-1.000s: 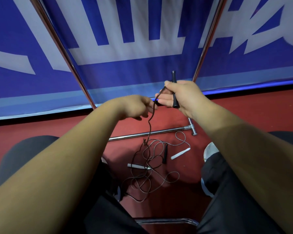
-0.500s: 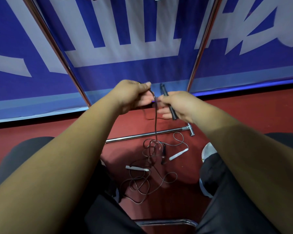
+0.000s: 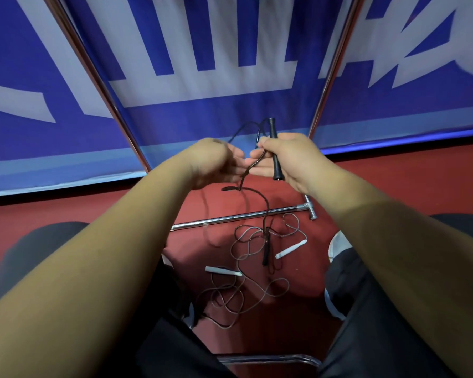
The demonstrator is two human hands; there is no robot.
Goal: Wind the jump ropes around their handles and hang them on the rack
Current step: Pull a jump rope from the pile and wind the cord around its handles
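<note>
Here, right hand [image 3: 294, 159] fingers [image 3: 265, 170] curled round black handle [image 3: 277, 167]; left hand [image 3: 213, 162] blurred beside its cord [image 3: 257, 192], grip could not be told; white-handled rope [image 3: 290, 249] lay loose on floor [image 3: 393, 181]

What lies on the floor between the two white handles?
In the head view, a black handle lies between the near white handle and the far white handle, among loose loops of rope.

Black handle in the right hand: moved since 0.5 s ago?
Yes: the black handle has tipped upright, its top rising toward the right rack pole.
</note>
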